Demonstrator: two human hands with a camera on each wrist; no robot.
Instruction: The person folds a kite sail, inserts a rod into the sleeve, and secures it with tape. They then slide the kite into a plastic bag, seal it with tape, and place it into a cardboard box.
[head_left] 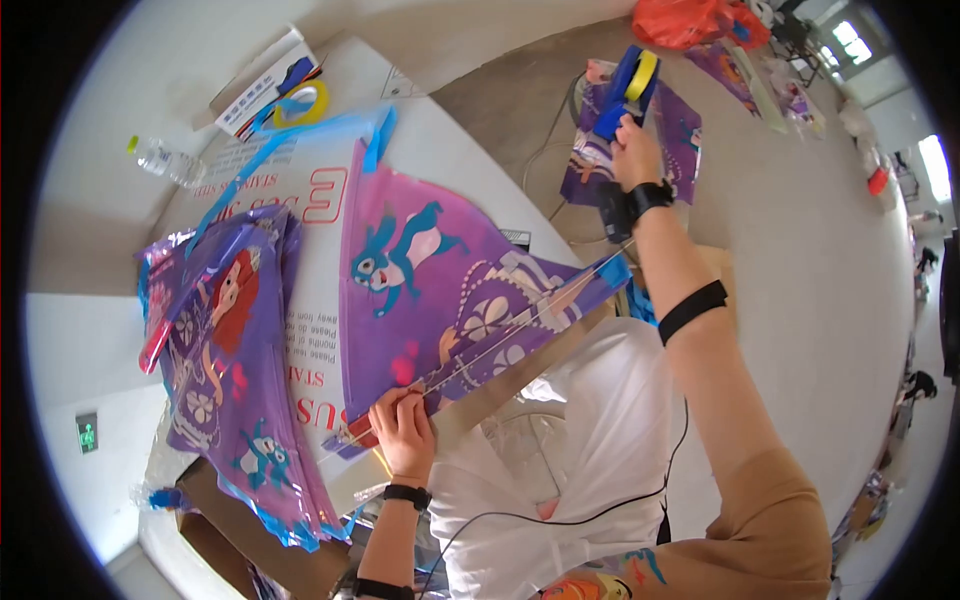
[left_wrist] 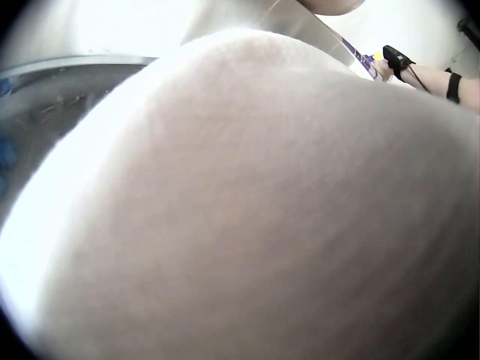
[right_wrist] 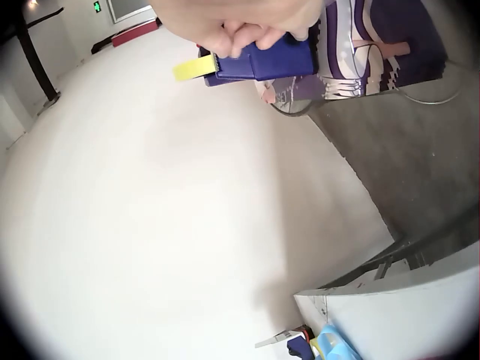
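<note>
In the head view my right hand [head_left: 637, 160] grips a blue tape dispenser [head_left: 615, 110] that carries a yellow roll of tape [head_left: 642, 76], held up beyond the table's right edge. The right wrist view shows the fingers curled over the dispenser [right_wrist: 262, 63]. A purple sheet [head_left: 420, 335] printed with a blue cartoon animal and pearls spreads over the table. My left hand [head_left: 403, 435] holds its near corner with bent fingers. A thin pale line runs along the sheet's near edge. White cloth fills most of the left wrist view, hiding the left fingers there.
Folded printed sheets [head_left: 225, 360] pile on the table's left side. Farther back lie a yellow tape roll [head_left: 305, 103], blue strips and a white box [head_left: 268, 85]; a bottle [head_left: 165, 160] stands left. Another printed piece [head_left: 682, 140] is behind the right hand. A cardboard box [head_left: 240, 530] sits below.
</note>
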